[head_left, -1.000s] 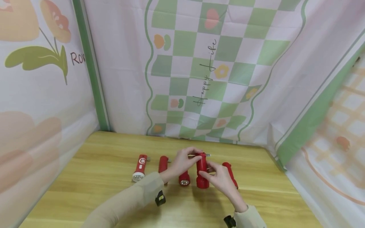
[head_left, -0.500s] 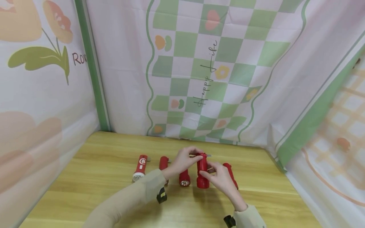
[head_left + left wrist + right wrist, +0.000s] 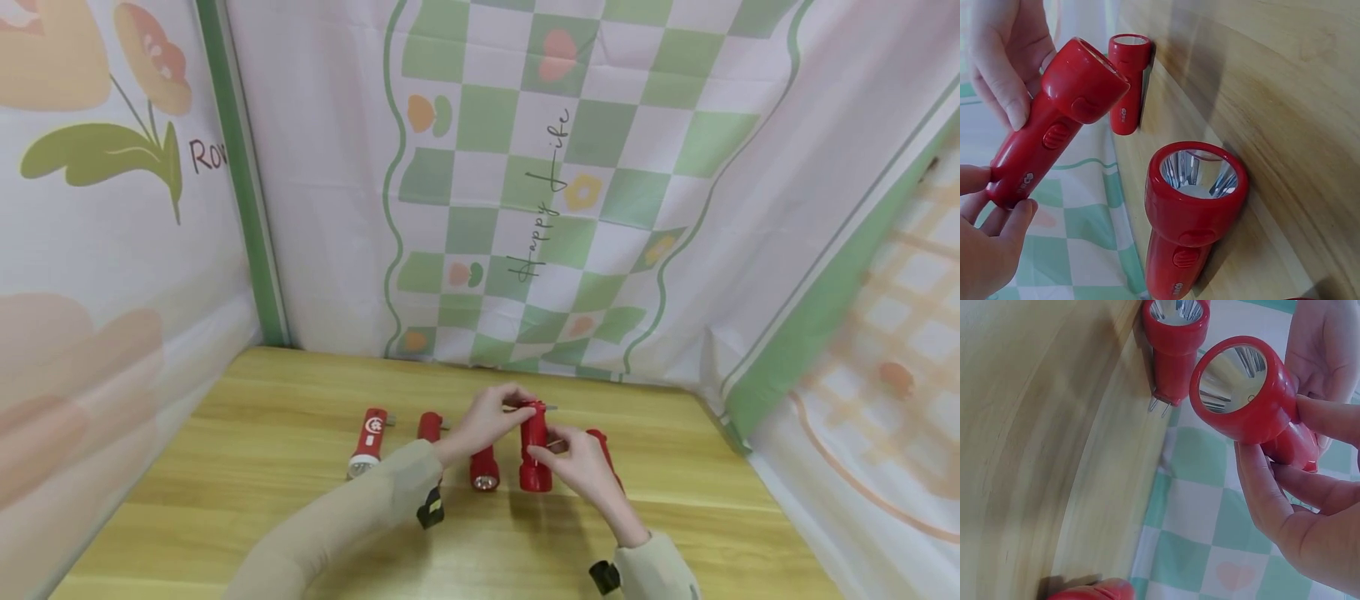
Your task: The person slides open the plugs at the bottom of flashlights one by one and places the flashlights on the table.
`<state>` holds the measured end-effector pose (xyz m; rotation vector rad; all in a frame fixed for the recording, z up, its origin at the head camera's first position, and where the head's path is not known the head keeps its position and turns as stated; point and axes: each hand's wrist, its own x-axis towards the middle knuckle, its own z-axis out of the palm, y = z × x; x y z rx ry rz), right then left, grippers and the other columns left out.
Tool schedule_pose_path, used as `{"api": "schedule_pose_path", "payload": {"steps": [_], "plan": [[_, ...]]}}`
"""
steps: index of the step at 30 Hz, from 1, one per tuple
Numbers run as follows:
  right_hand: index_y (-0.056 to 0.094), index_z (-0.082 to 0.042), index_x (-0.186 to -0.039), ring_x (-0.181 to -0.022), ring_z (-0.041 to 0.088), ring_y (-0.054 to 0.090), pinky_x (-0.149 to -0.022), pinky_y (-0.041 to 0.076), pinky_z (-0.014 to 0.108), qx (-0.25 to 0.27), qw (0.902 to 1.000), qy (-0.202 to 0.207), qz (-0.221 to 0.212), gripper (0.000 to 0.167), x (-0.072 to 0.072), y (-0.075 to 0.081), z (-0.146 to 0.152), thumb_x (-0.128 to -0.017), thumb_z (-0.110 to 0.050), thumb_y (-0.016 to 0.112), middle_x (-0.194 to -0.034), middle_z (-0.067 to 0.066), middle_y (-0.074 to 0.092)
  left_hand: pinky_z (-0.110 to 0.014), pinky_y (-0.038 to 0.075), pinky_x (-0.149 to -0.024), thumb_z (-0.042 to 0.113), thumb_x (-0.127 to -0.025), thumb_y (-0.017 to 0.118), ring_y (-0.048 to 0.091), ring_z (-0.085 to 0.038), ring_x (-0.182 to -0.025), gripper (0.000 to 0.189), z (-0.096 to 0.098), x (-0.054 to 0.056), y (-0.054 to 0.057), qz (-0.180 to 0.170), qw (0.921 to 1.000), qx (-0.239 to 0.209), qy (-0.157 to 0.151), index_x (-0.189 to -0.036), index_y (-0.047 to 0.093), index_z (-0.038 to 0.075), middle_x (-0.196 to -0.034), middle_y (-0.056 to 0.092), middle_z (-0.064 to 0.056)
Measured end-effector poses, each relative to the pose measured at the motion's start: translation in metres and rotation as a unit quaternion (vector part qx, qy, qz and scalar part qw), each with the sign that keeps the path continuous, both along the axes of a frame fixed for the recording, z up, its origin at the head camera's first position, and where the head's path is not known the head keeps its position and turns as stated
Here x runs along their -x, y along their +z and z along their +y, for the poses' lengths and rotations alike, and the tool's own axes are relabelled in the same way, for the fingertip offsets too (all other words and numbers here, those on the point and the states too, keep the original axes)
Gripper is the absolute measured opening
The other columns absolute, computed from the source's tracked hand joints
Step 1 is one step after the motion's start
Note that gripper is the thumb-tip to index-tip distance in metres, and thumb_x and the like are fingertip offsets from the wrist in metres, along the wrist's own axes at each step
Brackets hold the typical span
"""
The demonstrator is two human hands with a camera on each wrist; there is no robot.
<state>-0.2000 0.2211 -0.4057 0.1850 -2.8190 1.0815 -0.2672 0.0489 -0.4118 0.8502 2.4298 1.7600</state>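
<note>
A red flashlight [image 3: 535,454] with fold-out plug prongs at its tail is held up above the table, lens end toward me. My left hand [image 3: 487,423] pinches its tail end between thumb and fingers. Near its head, my right hand [image 3: 583,465] grips it with thumb and fingertips. In the left wrist view the flashlight [image 3: 1054,122] shows a ribbed slide switch on its side. Its clear lens and silver reflector face the camera in the right wrist view, where the right fingers [image 3: 1260,487] touch the head's rim.
Several more flashlights lie on the wooden table [image 3: 300,533]: a red one with a white head [image 3: 369,442], a red one [image 3: 430,427] partly behind my left sleeve, a red one [image 3: 485,472] beneath my left hand, and another red one [image 3: 606,450] beyond my right hand. A patterned curtain [image 3: 330,208] stands behind.
The held flashlight and both hands have shifted very slightly up and right in the head view. The grip stays the same, and the other flashlights lie still.
</note>
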Motion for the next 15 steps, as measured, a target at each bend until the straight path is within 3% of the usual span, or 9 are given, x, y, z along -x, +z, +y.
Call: {"api": "schedule_pose_path", "payload": {"steps": [15], "plan": [[0.07,-0.004,-0.115,-0.083,0.015,0.073,-0.071,0.059,0.027,0.011,0.9996,-0.018,-0.018,0.032,0.0043,-0.004,0.0014,-0.089,-0.023,0.073,-0.099,0.01,0.076,-0.024,0.059,-0.087,0.01,-0.096,0.064,0.068,-0.023,-0.108,0.027,0.0039,0.0076,-0.0039,0.003,0.9993,0.033,-0.018,-0.122,0.066,0.004,-0.118,0.071,-0.011]]}}
